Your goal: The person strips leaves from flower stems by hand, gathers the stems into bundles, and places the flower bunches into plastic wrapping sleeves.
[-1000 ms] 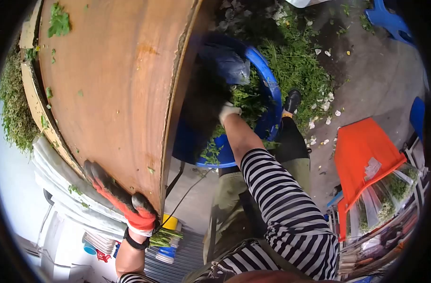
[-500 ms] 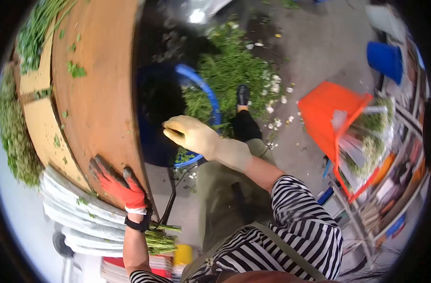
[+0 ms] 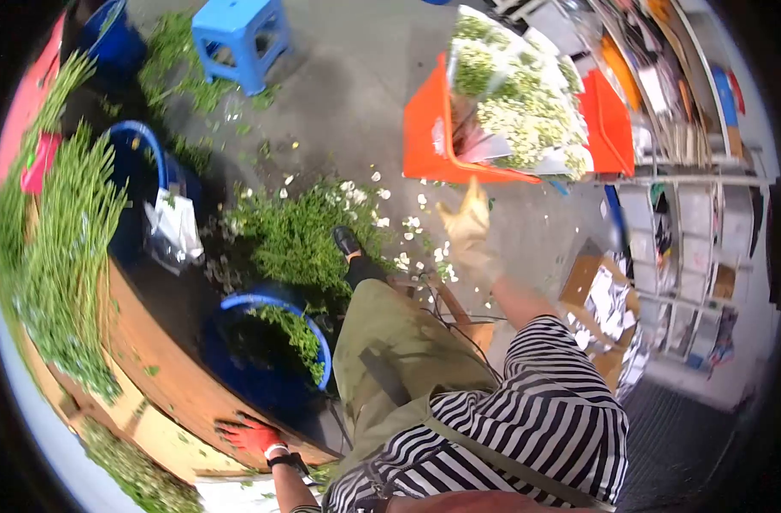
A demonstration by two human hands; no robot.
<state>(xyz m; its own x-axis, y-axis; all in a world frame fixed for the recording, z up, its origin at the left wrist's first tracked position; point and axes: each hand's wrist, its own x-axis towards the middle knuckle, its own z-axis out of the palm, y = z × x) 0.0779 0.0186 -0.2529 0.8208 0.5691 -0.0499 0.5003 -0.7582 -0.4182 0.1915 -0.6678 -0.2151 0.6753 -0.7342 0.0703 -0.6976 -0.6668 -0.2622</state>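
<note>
My left hand (image 3: 250, 434), in a red glove with dark fingertips, lies on the edge of the brown wooden table (image 3: 181, 363) with its fingers spread. Nothing is in it. My right hand (image 3: 467, 224) wears a long cream rubber glove and hangs in the air over the floor, slightly blurred, fingers apart and nothing held. Just beyond it stands an orange crate (image 3: 426, 128). White-flowered bunches (image 3: 527, 120) in clear wrapping fill the crate. Between hand and crate I can make out no contact.
A blue bin (image 3: 326, 342) holding green cuttings stands beside the table. Green trimmings (image 3: 292, 235) and white petals cover the floor near my foot. Long green stems (image 3: 66, 248) lie on the table's far end. A blue stool (image 3: 241, 38), cardboard box (image 3: 583, 282) and shelves (image 3: 689, 256) stand around.
My view has swung right, bringing the orange crate ahead. My right hand has moved from above the blue bin towards the crate, its fingers now apart. My left hand still rests on the table.
</note>
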